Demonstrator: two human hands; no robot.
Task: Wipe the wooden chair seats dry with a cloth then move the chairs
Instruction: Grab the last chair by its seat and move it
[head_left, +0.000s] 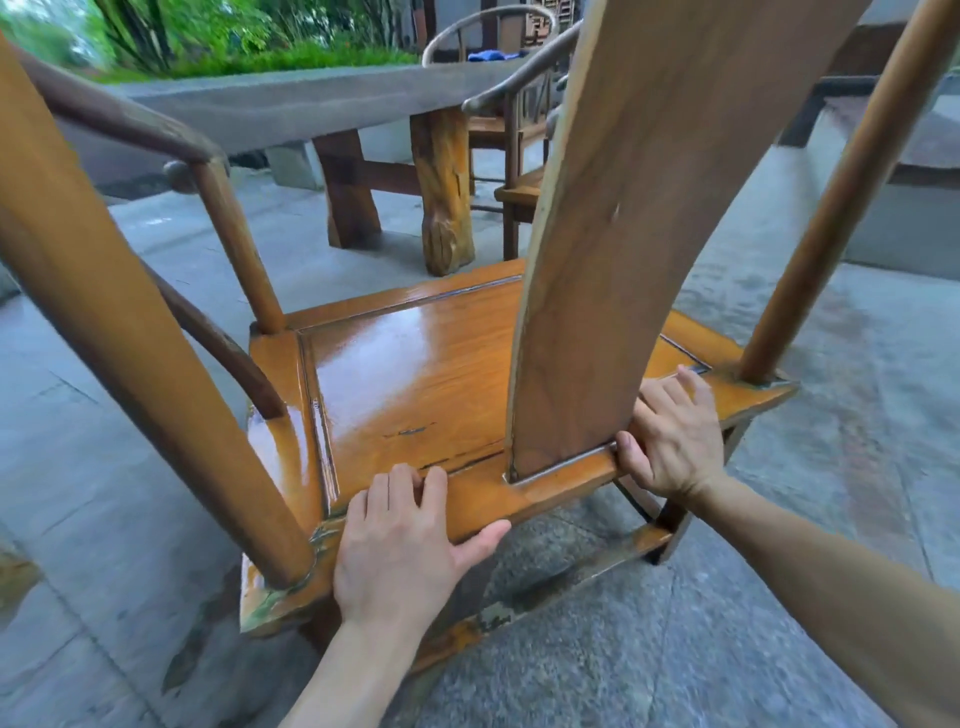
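A wooden armchair fills the view, seen from behind its back. Its glossy orange seat (415, 384) shines with reflected light. The wide back splat (623, 249) rises from the seat's rear rail. My left hand (400, 540) grips that rear rail near the left back post, fingers over the top and thumb under the edge. To the right of the splat, my right hand (670, 436) clasps the same rail. A blue cloth (491, 55) lies far off on the stone table. Neither hand holds a cloth.
A long grey stone table (291, 104) on thick wooden legs (441, 192) stands ahead. Two more wooden armchairs (506, 130) sit at its right end. Paved stone floor (779, 519) surrounds the chair. Greenery lies beyond the table.
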